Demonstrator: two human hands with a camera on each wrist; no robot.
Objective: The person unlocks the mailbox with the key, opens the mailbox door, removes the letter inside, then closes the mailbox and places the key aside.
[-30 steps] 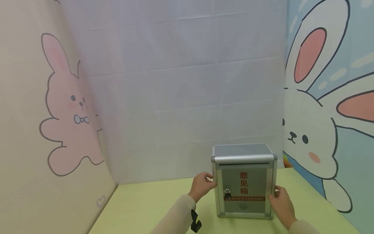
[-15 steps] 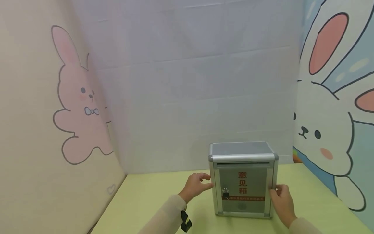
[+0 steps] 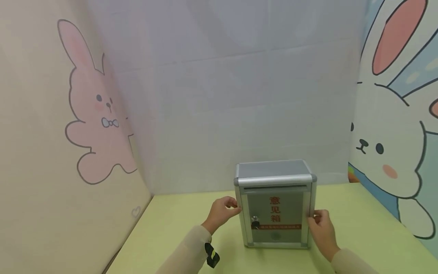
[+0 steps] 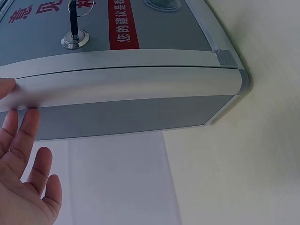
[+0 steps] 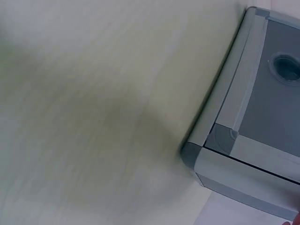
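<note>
A grey suggestion box (image 3: 275,211) with silver metal edges and red lettering stands upright on the table. A small lock (image 3: 255,219) with a black-headed key sits at the left of its front door. My left hand (image 3: 220,213) holds the left edge of the box. In the left wrist view its thumb is at the front frame and two fingertips (image 4: 32,112) are at the side, the other fingers spread off it. My right hand (image 3: 322,230) grips the right edge, thumb in front; in the right wrist view only a sliver of it shows.
The pale yellow-green table (image 3: 184,243) runs back to a white sheet (image 3: 205,114). Rabbit-printed wall coverings stand on both sides. A black strap (image 3: 211,255) hangs at the left sleeve.
The box has shifted left along the table with my right hand at its edge. My left hand also moved left, and its fingertips now meet the box. The head view has tilted down slightly.
</note>
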